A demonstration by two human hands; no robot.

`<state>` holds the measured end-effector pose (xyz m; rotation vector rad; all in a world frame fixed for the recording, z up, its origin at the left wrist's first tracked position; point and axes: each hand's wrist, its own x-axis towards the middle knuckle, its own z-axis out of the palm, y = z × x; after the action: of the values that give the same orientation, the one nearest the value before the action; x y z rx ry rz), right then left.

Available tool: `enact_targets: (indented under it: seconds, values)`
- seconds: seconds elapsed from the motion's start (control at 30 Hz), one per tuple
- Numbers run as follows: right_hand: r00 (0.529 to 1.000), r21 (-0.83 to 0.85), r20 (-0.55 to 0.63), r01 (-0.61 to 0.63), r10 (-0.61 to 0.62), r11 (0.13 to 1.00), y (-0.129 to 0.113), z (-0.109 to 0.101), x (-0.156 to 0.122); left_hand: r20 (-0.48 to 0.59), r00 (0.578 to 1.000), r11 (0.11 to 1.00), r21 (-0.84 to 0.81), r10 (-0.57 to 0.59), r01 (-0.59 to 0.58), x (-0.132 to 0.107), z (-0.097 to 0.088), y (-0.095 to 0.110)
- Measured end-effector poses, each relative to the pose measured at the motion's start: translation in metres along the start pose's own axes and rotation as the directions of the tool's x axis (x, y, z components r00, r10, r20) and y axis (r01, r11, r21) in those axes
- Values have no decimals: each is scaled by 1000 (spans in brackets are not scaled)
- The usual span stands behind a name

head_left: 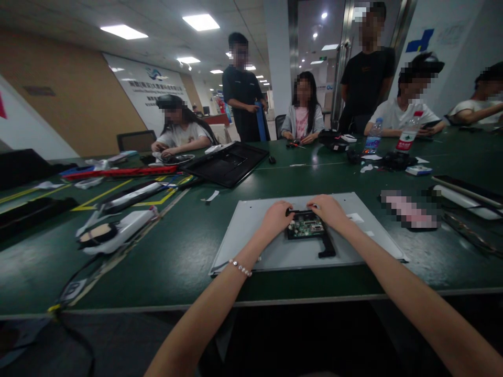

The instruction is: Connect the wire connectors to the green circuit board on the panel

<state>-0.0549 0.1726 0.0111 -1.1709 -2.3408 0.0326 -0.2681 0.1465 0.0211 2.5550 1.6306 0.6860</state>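
A green circuit board (308,225) sits in a black plastic frame (327,245), which has an arm reaching toward me on its right side. The frame rests on a flat silver-grey metal panel (259,256). My left hand (278,217) has its fingers closed on the frame's far left corner. At the far right corner, my right hand (329,210) grips the same frame with curled fingers. Parts of the fingertips of both hands are hidden. A few pale stickers (356,218) are on the panel right of the board.
Beyond the panel lies a black monitor housing (230,162), with a mouse (272,159) beside it. White devices and cables (118,230) are to the left. Bottles (408,133) and a pink-and-black object (411,209) are to the right. Several people sit or stand across the green table (173,272).
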Motion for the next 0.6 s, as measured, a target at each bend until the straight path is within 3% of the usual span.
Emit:
enact_targets:
  seconds: [0.4,0.6]
  values:
    - [998,88,68,-3,-2,996,2,7,1,42,998,998,34,-46,44,-2,-2,5]
    - [998,144,58,-35,27,989,3,8,0,-15,998,998,18,-55,56,2,-12,0]
